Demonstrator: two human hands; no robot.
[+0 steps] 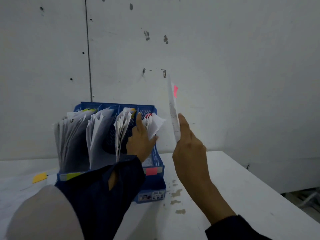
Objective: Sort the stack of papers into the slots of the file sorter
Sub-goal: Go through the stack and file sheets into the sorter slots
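Here the right hand (pixel 187 146) pinches an upright sheet (pixel 173 108) with a pink tab beside the perforated blue plastic sorter (pixel 155 158) near the table's (pixel 242 187) back edge; the left hand (pixel 140 141), fingers spread, parts papers (pixel 154 125) in its rightmost slot.

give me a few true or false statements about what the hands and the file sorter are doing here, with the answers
1. The right hand holds a sheet with a pink tab. True.
2. The file sorter is red. False: it is blue.
3. The left hand rests flat on the table. False: it reaches into the sorter's rightmost slot, against the papers there.
4. The rightmost slot's front label is pink. True.
5. All the sorter's slots are empty. False: each of the four holds papers.
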